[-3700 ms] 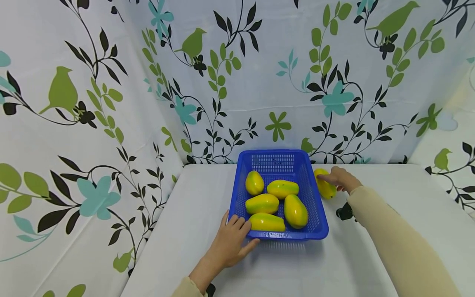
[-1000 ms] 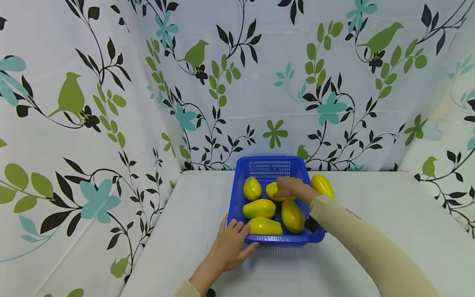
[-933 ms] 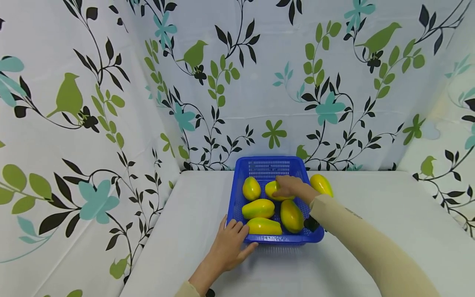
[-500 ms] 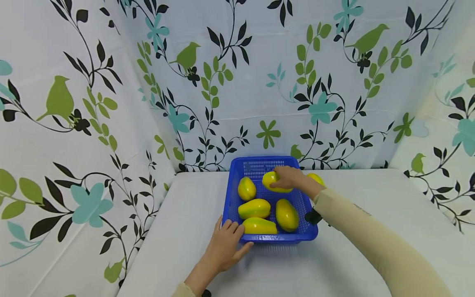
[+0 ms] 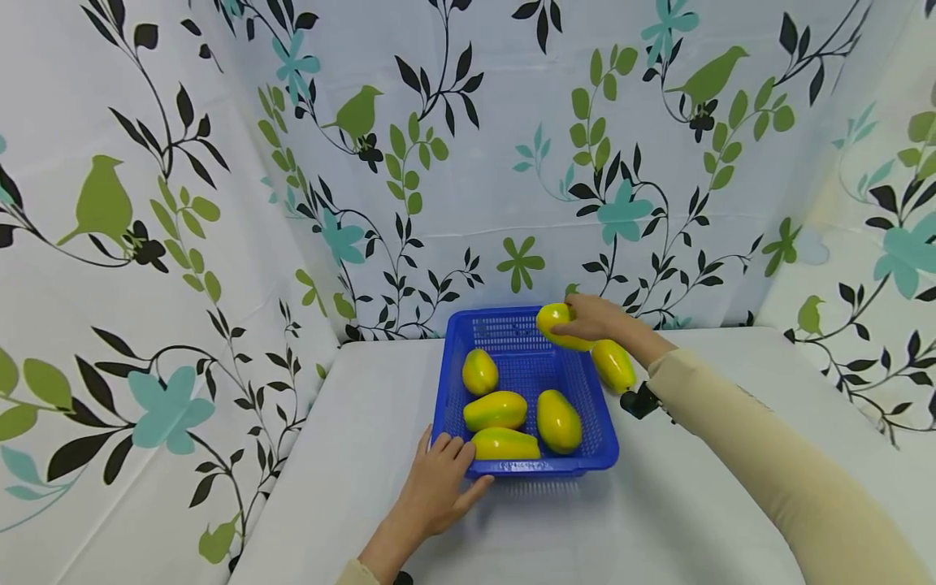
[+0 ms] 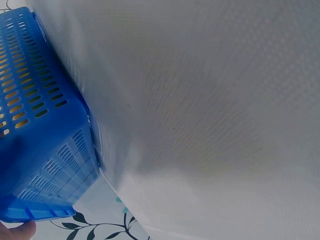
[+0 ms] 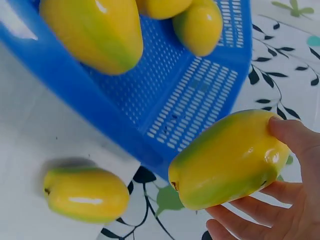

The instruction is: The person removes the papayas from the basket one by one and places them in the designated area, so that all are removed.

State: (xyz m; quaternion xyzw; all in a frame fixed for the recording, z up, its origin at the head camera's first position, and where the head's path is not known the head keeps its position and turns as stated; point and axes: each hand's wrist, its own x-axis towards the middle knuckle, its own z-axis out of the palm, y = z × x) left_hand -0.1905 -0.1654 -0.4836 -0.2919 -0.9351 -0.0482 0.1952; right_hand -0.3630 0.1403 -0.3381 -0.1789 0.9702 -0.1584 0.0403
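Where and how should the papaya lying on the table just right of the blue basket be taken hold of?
Probably around its middle, from above and slightly right. The papaya lies on its side, long and rounded with narrowing ends, so thumb and fingers across its width should hold best. The blue basket stands close on its left.

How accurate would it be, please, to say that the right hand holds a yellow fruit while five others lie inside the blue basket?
Not quite: the head view shows four yellow fruits inside the blue basket, not five. The right hand does hold another fruit.
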